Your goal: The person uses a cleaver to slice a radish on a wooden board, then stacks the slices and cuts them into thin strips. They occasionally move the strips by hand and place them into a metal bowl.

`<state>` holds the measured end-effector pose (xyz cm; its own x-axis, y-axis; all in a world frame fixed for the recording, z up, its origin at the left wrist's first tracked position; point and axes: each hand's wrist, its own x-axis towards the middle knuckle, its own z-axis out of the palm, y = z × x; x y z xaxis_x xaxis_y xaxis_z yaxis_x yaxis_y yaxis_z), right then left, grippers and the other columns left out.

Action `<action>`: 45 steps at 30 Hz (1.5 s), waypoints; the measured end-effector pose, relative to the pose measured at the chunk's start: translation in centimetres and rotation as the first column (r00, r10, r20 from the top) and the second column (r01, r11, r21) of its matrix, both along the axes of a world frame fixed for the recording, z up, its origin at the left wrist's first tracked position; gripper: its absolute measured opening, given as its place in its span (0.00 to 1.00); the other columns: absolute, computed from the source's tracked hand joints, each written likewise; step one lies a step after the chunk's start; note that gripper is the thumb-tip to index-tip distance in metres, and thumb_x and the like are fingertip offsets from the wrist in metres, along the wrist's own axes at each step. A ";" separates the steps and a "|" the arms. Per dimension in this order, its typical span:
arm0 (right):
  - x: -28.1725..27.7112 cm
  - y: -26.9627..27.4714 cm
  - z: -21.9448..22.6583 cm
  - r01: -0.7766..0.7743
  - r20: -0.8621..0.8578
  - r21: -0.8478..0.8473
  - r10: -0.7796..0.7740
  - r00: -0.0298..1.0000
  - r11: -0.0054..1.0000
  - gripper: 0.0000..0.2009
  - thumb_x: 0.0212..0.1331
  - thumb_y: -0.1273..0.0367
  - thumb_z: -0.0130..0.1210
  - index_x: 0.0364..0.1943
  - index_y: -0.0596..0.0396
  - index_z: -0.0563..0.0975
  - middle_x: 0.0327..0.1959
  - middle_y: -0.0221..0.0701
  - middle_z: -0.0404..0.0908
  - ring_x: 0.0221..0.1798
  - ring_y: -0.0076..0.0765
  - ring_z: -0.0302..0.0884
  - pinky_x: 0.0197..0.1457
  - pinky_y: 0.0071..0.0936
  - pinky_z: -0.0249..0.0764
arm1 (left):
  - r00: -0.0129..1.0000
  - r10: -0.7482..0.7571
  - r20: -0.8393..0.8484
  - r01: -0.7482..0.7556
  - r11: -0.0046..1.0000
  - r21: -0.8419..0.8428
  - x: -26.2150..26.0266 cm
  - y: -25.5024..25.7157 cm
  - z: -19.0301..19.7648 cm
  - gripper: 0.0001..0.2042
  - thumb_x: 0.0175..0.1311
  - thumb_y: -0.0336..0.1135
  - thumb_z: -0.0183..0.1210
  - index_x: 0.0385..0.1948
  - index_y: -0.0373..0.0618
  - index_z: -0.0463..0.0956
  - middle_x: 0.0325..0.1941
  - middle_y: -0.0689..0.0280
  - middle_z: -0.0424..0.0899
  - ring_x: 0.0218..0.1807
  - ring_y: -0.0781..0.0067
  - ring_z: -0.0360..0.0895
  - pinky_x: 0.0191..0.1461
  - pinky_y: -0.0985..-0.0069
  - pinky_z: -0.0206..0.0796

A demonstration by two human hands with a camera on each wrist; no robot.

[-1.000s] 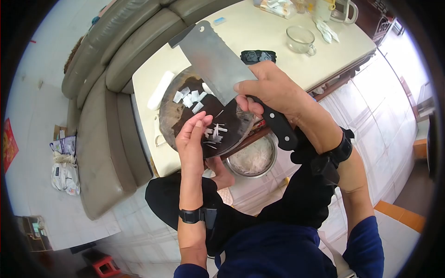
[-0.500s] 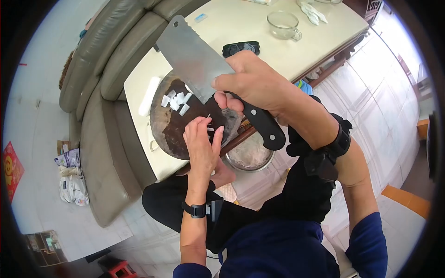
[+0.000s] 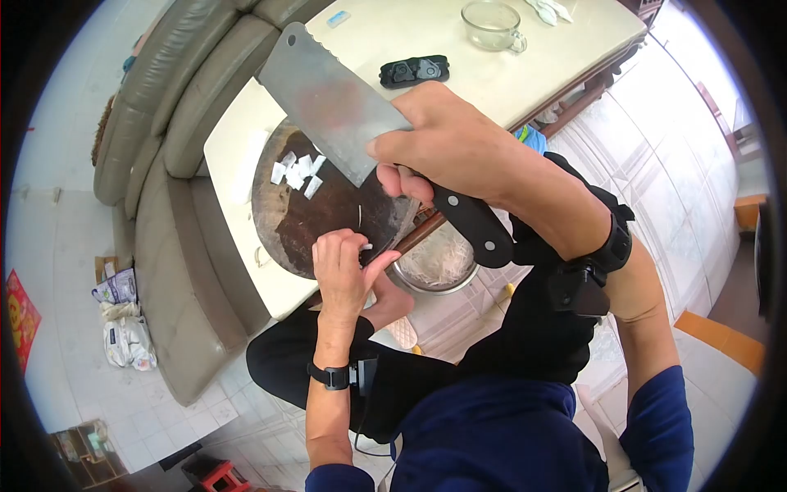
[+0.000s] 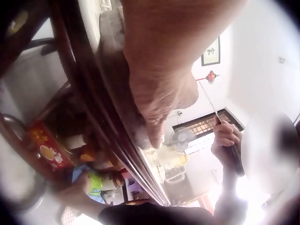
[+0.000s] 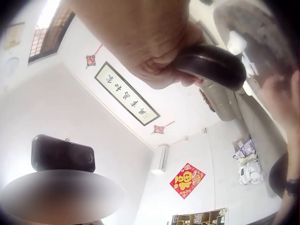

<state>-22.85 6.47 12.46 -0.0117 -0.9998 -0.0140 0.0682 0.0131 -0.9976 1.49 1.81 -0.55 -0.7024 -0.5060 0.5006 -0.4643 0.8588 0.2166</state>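
My right hand point(image 3: 443, 143) grips the black handle point(image 3: 471, 223) of a broad cleaver point(image 3: 328, 102), its blade raised over the round wooden chopping block point(image 3: 287, 225). My left hand point(image 3: 340, 271) is at the block's near edge, fingers bent round a few thin white strips point(image 3: 366, 246) and thumb apart from them. The rest of the strips are hidden by that hand. One thin strip point(image 3: 359, 215) lies on the block just beyond the fingertips. Several white chunks point(image 3: 299, 172) sit farther back on the block. In the left wrist view the left fingers are mostly hidden.
Below the block's edge, a metal bowl point(image 3: 469, 279) of pale shreds stands on the floor. On the cream table point(image 3: 402, 33) are a long white piece point(image 3: 243, 168), a black case-like object point(image 3: 414, 71) and a glass cup point(image 3: 490, 26). A grey sofa point(image 3: 168, 271) lies to the left.
My left hand has come down over the strips and drawn them towards the block's near edge. The cleaver stays raised in my right hand; both shifted left in view as the head turned.
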 end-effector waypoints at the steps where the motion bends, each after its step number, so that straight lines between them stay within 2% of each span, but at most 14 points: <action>1: -0.1 0.1 -0.1 -0.005 -0.037 0.030 0.006 0.999 1.000 0.11 0.55 0.70 0.51 0.21 0.63 0.76 0.18 0.30 0.77 0.16 0.19 0.68 0.21 0.20 0.66 | 0.999 -0.026 -0.033 0.024 0.998 -0.063 0.2 -0.1 -0.3 0.24 0.41 0.44 0.76 0.35 0.44 0.72 0.35 0.62 0.74 0.39 0.57 0.71 0.42 0.64 0.63; 12: 0.2 1.9 -2.1 -0.014 -0.201 0.175 0.050 0.978 0.984 0.13 0.56 0.69 0.52 0.18 0.62 0.75 0.15 0.28 0.75 0.13 0.17 0.67 0.19 0.18 0.62 | 0.974 -0.060 -0.218 0.023 0.985 -0.170 0.2 -0.5 -0.6 0.19 0.45 0.33 0.76 0.19 0.45 0.67 0.19 0.67 0.69 0.20 0.64 0.67 0.22 0.70 0.58; 16: 1.0 3.1 -2.7 -0.065 -0.178 0.243 0.110 0.978 0.968 0.14 0.57 0.69 0.52 0.17 0.61 0.75 0.14 0.26 0.75 0.13 0.16 0.67 0.18 0.16 0.61 | 0.903 0.235 -0.359 -0.233 0.971 0.051 -0.4 -0.5 -0.4 0.18 0.52 0.30 0.72 0.16 0.43 0.67 0.15 0.65 0.67 0.16 0.67 0.64 0.21 0.71 0.57; 19: 1.4 3.5 -3.1 -0.074 -0.183 0.256 0.123 0.975 0.964 0.14 0.58 0.69 0.52 0.17 0.60 0.76 0.13 0.26 0.75 0.13 0.16 0.68 0.18 0.16 0.61 | 0.691 0.481 -0.539 -0.375 0.877 0.301 -0.8 -1.7 0.1 0.19 0.63 0.35 0.65 0.15 0.44 0.66 0.13 0.71 0.66 0.15 0.80 0.60 0.18 0.78 0.51; 21: 1.7 3.5 -3.2 -0.070 -0.175 0.248 0.116 0.978 0.966 0.14 0.58 0.69 0.52 0.17 0.60 0.76 0.13 0.26 0.75 0.13 0.16 0.68 0.17 0.16 0.61 | 0.400 0.715 -0.573 0.025 0.617 0.787 -0.3 -2.1 2.0 0.21 0.69 0.39 0.60 0.15 0.48 0.62 0.12 0.73 0.63 0.16 0.85 0.58 0.17 0.81 0.47; 23: 1.7 3.4 -3.2 -0.067 -0.117 0.207 0.093 0.989 0.976 0.14 0.58 0.68 0.52 0.17 0.61 0.76 0.13 0.25 0.74 0.13 0.16 0.67 0.18 0.16 0.61 | 0.343 0.726 -0.597 0.193 0.567 0.801 0.9 -3.1 2.7 0.23 0.71 0.45 0.57 0.15 0.51 0.58 0.13 0.74 0.60 0.16 0.85 0.54 0.16 0.82 0.44; 25: 1.4 3.3 -3.0 -0.059 -0.124 0.197 0.084 0.989 0.979 0.14 0.58 0.68 0.51 0.17 0.61 0.75 0.13 0.26 0.74 0.13 0.16 0.67 0.18 0.17 0.61 | 0.149 0.902 -0.404 0.694 0.196 0.693 1.6 -3.3 3.9 0.25 0.70 0.50 0.56 0.16 0.51 0.57 0.15 0.74 0.56 0.16 0.82 0.52 0.15 0.81 0.41; 26: 1.3 3.2 -2.9 -0.050 -0.130 0.188 0.076 0.989 0.981 0.14 0.58 0.68 0.51 0.18 0.61 0.75 0.13 0.26 0.74 0.13 0.16 0.66 0.19 0.17 0.61 | 0.156 0.925 -0.346 0.891 0.019 0.453 2.6 -3.1 3.6 0.25 0.70 0.54 0.53 0.16 0.51 0.58 0.16 0.74 0.54 0.16 0.80 0.51 0.16 0.80 0.42; 27: 1.1 3.1 -2.8 -0.045 -0.128 0.193 0.071 0.989 0.980 0.14 0.58 0.68 0.51 0.18 0.61 0.75 0.13 0.26 0.74 0.13 0.16 0.66 0.19 0.17 0.61 | 0.162 0.926 -0.341 0.890 0.012 0.455 2.7 -2.0 3.7 0.25 0.70 0.54 0.53 0.16 0.51 0.58 0.16 0.74 0.54 0.16 0.80 0.51 0.16 0.80 0.42; 29: 0.7 3.0 -2.8 0.009 -0.169 0.151 0.017 0.986 0.988 0.14 0.58 0.68 0.51 0.18 0.62 0.75 0.14 0.26 0.74 0.13 0.16 0.66 0.19 0.17 0.61 | 0.233 0.932 -0.278 0.971 -0.207 0.120 1.9 1.0 3.5 0.26 0.72 0.56 0.49 0.16 0.51 0.58 0.17 0.74 0.54 0.17 0.80 0.52 0.19 0.80 0.44; 33: 0.0 3.4 -2.1 0.077 -0.054 0.063 -0.073 0.996 0.995 0.14 0.58 0.67 0.52 0.19 0.62 0.76 0.15 0.26 0.74 0.13 0.16 0.66 0.20 0.16 0.61 | 0.372 0.924 -0.088 0.928 -0.367 0.071 0.1 6.4 0.7 0.22 0.71 0.56 0.51 0.20 0.52 0.61 0.18 0.76 0.56 0.21 0.81 0.53 0.22 0.81 0.47; 41: -0.6 3.7 -1.6 0.170 0.016 -0.004 -0.170 0.985 0.985 0.13 0.55 0.67 0.53 0.17 0.62 0.76 0.11 0.25 0.70 0.14 0.16 0.65 0.22 0.17 0.62 | 0.387 0.874 0.294 0.755 -0.483 0.444 -2.1 8.1 -7.6 0.15 0.68 0.49 0.58 0.27 0.51 0.69 0.25 0.76 0.70 0.25 0.85 0.65 0.24 0.86 0.59; 43: -0.7 3.7 -1.5 0.169 0.012 0.031 -0.170 0.985 0.985 0.12 0.51 0.68 0.52 0.18 0.64 0.77 0.13 0.30 0.74 0.15 0.21 0.69 0.22 0.19 0.65 | 0.384 0.884 0.266 0.770 -0.466 0.436 0.1 7.1 -15.4 0.14 0.68 0.49 0.59 0.29 0.51 0.71 0.26 0.76 0.72 0.25 0.86 0.68 0.25 0.86 0.61; 45: -0.6 3.7 -1.4 0.163 0.005 0.066 -0.163 0.987 0.984 0.12 0.47 0.69 0.51 0.19 0.66 0.79 0.15 0.34 0.77 0.16 0.26 0.74 0.22 0.22 0.69 | 0.596 0.778 -0.199 0.803 -0.572 0.170 3.2 5.6 -23.4 0.11 0.71 0.46 0.55 0.34 0.50 0.73 0.32 0.75 0.73 0.34 0.81 0.73 0.38 0.83 0.72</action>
